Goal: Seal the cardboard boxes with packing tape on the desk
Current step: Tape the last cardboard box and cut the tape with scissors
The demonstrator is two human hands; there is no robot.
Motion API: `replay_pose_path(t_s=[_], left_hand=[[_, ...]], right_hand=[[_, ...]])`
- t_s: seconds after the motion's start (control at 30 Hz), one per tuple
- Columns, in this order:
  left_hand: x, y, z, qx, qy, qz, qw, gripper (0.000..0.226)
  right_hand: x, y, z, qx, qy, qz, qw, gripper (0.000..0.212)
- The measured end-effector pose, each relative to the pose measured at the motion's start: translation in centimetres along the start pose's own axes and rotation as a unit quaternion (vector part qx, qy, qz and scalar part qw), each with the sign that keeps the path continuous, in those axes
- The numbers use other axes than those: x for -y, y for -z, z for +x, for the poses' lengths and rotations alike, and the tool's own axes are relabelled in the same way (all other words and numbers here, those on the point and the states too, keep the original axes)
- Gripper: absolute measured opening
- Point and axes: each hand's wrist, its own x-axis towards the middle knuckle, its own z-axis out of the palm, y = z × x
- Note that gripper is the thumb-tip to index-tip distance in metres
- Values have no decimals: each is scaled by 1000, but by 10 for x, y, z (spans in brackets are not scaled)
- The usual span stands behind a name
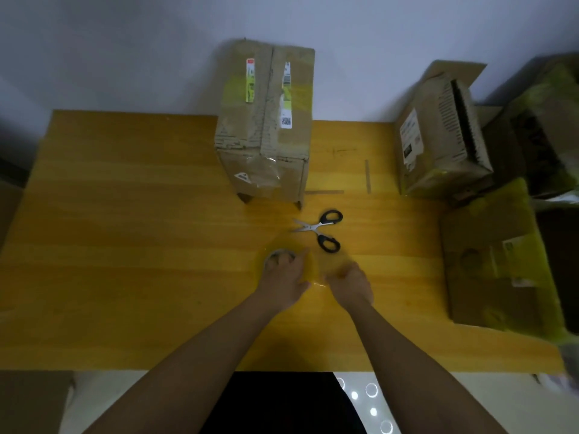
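Plain pale wall [125,42], dim light

Bench [125,214]: a yellow-orange wood grain with lengthwise streaks was shown.
Middle box [266,120]: brown cardboard was seen, banded with yellowish tape and marked by white, green and red label strips.
Right box [438,145]: brown cardboard with a white printed label was shown.
Flat box [488,264]: brown cardboard edged in yellow-green tape was seen.
Scissors [319,230]: black handles and silver blades were shown.
Tape roll [280,258]: translucent yellow tape on a grey core was seen.
Wall [125,42]: a plain pale grey-blue was shown.
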Motion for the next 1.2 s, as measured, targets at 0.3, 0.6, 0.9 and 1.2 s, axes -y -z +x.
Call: replay_pose_path(t_s=[0.3,0.6,0.9,1.2], left_hand=[[8,99,-26,-306,-94,-54,946,27],[29,224,-30,-493,-46,-119,861,20],[47,273,21,-179,39,-323,929,60],[75,268,-20,-400,44,-21,915,32]], right_hand=[[98,74,-46,-127,286,169,935,16],[238,128,-62,-243,472,108,841,10],[280,127,-28,-34,257,123,958,44],[323,144,-1,110,435,-195,872,60]])
